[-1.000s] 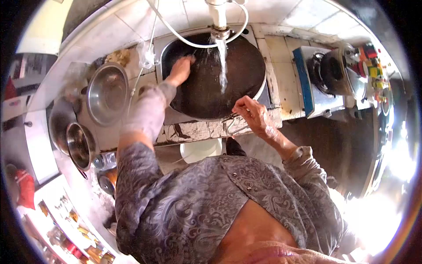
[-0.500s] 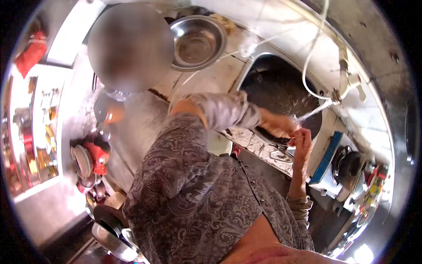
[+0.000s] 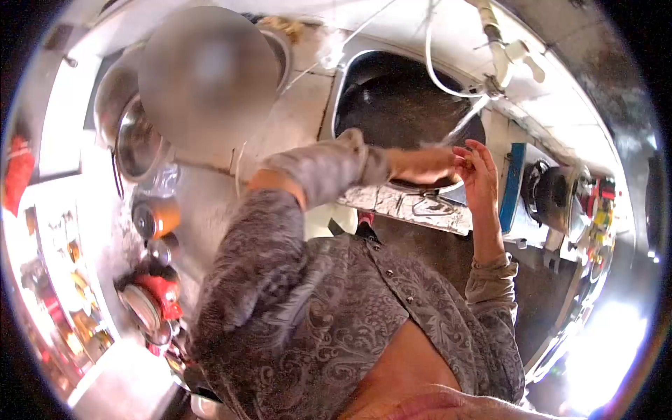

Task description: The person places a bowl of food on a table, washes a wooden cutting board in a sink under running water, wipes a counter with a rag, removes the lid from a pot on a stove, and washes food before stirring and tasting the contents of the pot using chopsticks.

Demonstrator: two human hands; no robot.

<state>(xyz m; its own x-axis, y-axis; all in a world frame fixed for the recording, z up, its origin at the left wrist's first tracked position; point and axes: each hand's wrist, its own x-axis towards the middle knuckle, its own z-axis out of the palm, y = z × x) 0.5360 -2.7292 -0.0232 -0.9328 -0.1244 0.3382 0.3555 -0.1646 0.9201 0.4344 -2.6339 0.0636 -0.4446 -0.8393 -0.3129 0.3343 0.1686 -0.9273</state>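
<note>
Water pours from a tap (image 3: 495, 87) on the wall into a dark sink basin (image 3: 392, 105). My left hand (image 3: 439, 166) reaches over the front edge of the sink, by the water stream (image 3: 467, 122). It is smeared by motion, and its fingers are hidden. Close beside it, fingertips near or against it, is my right hand (image 3: 481, 175), raised with its fingers bent and partly apart. I make out no object in either hand. Both patterned grey sleeves are pushed up.
A white hose (image 3: 429, 52) loops beside the tap. Right of the sink are a blue-edged panel (image 3: 514, 178) and a dark pot (image 3: 556, 194). An orange container (image 3: 157, 217), metal bowls (image 3: 140, 140) and stacked plates (image 3: 138, 308) stand left. A blurred disc covers the upper left.
The view has shifted, so the sink and tap appear farther left and higher. My right hand's fingers have spread somewhat. My left hand stays near the water beside it.
</note>
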